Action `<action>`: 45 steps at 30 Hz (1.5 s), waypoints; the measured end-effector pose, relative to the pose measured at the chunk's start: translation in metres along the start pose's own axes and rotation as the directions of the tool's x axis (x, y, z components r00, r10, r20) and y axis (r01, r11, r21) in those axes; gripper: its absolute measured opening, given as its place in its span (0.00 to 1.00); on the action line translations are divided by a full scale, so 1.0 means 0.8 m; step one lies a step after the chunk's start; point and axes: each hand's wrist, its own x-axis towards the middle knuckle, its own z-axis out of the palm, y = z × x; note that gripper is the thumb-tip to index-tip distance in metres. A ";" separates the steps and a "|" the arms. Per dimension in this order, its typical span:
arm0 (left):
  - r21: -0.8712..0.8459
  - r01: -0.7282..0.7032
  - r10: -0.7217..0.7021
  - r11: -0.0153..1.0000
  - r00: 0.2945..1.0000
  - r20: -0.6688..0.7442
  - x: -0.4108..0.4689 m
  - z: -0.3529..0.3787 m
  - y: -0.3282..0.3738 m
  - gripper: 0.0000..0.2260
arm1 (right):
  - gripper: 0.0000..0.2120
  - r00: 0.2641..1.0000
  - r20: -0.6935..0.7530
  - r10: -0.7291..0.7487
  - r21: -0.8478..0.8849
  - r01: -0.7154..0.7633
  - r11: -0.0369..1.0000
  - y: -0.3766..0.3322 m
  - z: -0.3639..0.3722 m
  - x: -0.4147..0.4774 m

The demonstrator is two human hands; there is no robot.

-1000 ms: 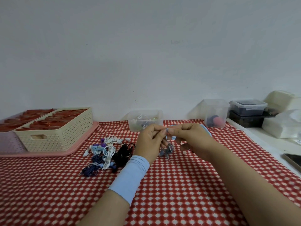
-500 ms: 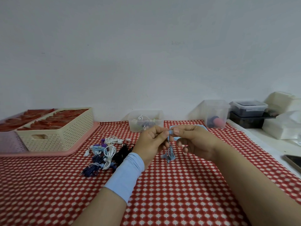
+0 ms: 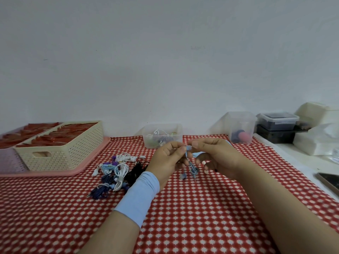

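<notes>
Above the red checked tablecloth (image 3: pixel 192 208) both my hands hold a light blue earphone cable (image 3: pixel 191 166). My left hand (image 3: pixel 167 160), with a pale blue wristband, pinches its top end against my right hand (image 3: pixel 214 158), which also pinches it. The rest of the cable hangs down in a small coiled bundle between the hands. A pile of bundled earphones (image 3: pixel 117 171), white, blue and black, lies on the cloth to the left of my left hand.
A clear tub with loose earphones (image 3: pixel 162 136) stands behind the hands. A cream basket (image 3: pixel 62 149) on a pink tray (image 3: pixel 91 162) sits at the left. Clear and dark containers (image 3: pixel 242 128) and white packets (image 3: pixel 319 142) crowd the right; a phone (image 3: pixel 330 180) lies at the right edge.
The hands stayed together above the cloth. The blue cable hangs lower now, its bundle dangling below the fingers. The hands shifted very slightly.
</notes>
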 end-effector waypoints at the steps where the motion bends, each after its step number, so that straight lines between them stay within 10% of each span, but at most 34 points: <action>1: 0.019 -0.007 0.007 1.000 1.000 -0.012 0.000 -0.001 -0.001 0.04 | 0.10 1.000 -0.009 -0.017 -0.047 0.016 0.999 0.000 0.000 0.000; 19: 0.348 -0.074 0.115 0.935 0.988 -0.099 0.005 -0.009 -0.008 0.05 | 0.07 0.944 -0.042 -0.326 -0.476 0.268 0.837 0.009 0.000 0.006; 28: 0.275 -0.030 0.022 0.961 0.999 0.032 0.006 -0.019 -0.006 0.07 | 0.10 0.999 0.046 0.013 -0.053 -0.010 0.999 0.003 -0.005 -0.003; 45: 0.216 -0.025 0.008 0.976 0.997 0.076 0.012 -0.020 -0.020 0.07 | 0.11 0.992 0.078 0.096 -0.040 -0.093 0.995 0.006 -0.006 0.000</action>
